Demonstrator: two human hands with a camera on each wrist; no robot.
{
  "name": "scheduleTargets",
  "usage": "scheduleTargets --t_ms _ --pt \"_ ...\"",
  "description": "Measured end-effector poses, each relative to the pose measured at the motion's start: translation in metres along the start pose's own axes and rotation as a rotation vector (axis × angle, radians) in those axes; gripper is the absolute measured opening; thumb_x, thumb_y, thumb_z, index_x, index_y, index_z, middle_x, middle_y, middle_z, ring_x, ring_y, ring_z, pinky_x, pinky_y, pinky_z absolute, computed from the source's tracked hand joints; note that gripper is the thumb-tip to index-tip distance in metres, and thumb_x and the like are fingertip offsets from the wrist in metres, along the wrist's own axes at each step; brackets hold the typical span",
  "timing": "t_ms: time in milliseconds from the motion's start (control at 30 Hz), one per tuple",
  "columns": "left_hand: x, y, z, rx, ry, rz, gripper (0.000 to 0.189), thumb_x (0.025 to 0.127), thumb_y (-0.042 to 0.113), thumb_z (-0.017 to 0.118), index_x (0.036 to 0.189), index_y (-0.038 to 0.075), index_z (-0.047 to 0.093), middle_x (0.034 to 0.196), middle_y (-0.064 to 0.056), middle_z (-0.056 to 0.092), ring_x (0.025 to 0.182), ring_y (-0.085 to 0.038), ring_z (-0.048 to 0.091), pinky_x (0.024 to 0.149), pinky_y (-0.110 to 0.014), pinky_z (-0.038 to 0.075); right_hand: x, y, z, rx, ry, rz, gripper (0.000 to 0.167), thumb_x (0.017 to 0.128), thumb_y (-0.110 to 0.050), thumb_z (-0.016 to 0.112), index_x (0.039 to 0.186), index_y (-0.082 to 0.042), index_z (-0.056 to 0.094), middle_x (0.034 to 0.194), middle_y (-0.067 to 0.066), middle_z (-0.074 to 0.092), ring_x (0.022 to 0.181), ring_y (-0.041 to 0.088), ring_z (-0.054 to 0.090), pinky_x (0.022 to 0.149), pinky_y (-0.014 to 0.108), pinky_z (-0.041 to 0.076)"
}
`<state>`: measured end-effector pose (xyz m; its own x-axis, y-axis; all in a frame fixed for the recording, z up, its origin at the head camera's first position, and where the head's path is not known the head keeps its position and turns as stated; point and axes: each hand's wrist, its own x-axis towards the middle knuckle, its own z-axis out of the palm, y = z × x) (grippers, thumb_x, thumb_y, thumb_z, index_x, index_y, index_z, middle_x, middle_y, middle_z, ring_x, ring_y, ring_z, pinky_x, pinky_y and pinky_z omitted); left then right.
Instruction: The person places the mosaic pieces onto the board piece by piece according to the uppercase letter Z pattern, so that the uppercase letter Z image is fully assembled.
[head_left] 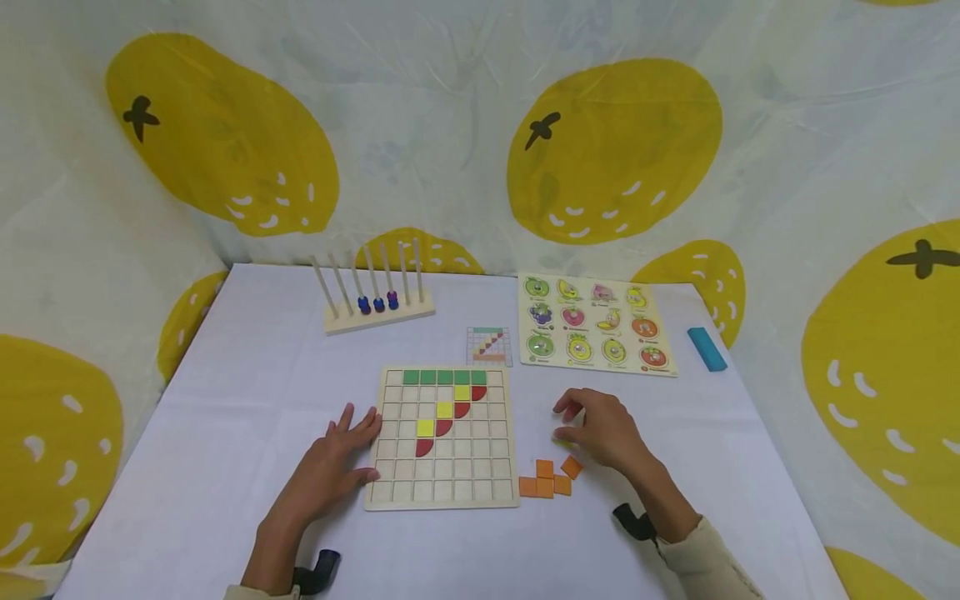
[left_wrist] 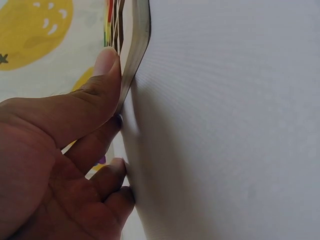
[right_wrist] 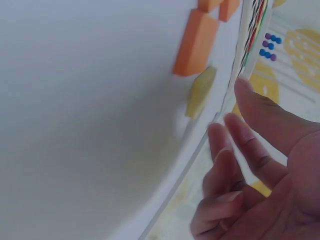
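Note:
My left hand (head_left: 324, 473) rests at the left edge of a square wooden grid board (head_left: 480, 468), fingers spread and thumb against the rim. In the left wrist view the thumb (left_wrist: 102, 80) touches the board's side. On the grid lie a row of green squares (head_left: 445, 377), yellow squares (head_left: 445, 410) stepping down diagonally, and red quarter-round pieces (head_left: 462, 409) beside them. My right hand (head_left: 609, 432) hovers right of the board, fingers loosely bent and thumb apart, holding nothing. Below it lies a yellow tile (right_wrist: 201, 92), mostly hidden in the head view, near several loose orange squares (head_left: 545, 487).
Just behind the board lies a small pattern card (head_left: 488, 345). A wooden peg stand (head_left: 380, 317) with blue and purple beads is at the back left. At the back right are a fruit puzzle board (head_left: 597, 325) and a teal block (head_left: 707, 348). Patterned cloth surrounds the white table.

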<state>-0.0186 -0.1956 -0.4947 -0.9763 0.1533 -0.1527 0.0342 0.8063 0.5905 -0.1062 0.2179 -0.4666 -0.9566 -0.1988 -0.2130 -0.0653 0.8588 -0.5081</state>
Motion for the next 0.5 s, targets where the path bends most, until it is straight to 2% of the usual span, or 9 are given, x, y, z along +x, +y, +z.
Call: scheduleTargets --t_ms 133,233,400,500 --pt "0.000 0.000 0.000 -0.001 0.003 -0.008 0.092 0.077 0.018 0.093 0.158 0.013 0.050 0.167 -0.005 0.041 0.163 -0.044 0.020 0.124 -0.071 0.026 0.000 0.007 0.001 -0.055 -0.024 0.055 0.032 0.081 -0.022 0.094 0.106 -0.018 0.074 0.090 -0.001 0.067 0.086 0.020 0.057 0.074 0.033 0.044" --pt "0.001 0.000 0.000 -0.004 -0.004 -0.014 0.092 0.078 0.018 0.093 0.158 0.013 0.049 0.168 -0.005 0.040 0.164 -0.044 0.019 0.124 -0.071 0.026 0.001 0.008 0.005 -0.072 -0.040 0.074 0.028 0.081 -0.022 0.094 0.100 -0.018 0.074 0.086 -0.001 0.065 0.084 0.020 0.057 0.072 0.032 0.044" --pt "0.001 0.000 0.000 0.008 -0.012 -0.007 0.091 0.078 0.017 0.093 0.158 0.012 0.050 0.168 -0.006 0.040 0.163 -0.045 0.020 0.124 -0.071 0.027 0.005 0.004 0.012 -0.058 -0.052 0.070 0.023 0.081 -0.017 0.092 0.090 -0.016 0.071 0.080 0.000 0.062 0.078 0.018 0.056 0.068 0.031 0.044" --pt "0.001 0.000 0.001 0.016 -0.011 0.004 0.090 0.078 0.017 0.093 0.158 0.011 0.050 0.167 -0.007 0.041 0.162 -0.046 0.021 0.124 -0.070 0.027 0.008 -0.001 0.016 -0.046 -0.072 0.056 0.024 0.082 -0.015 0.092 0.089 -0.016 0.069 0.080 0.000 0.061 0.078 0.018 0.056 0.068 0.031 0.044"
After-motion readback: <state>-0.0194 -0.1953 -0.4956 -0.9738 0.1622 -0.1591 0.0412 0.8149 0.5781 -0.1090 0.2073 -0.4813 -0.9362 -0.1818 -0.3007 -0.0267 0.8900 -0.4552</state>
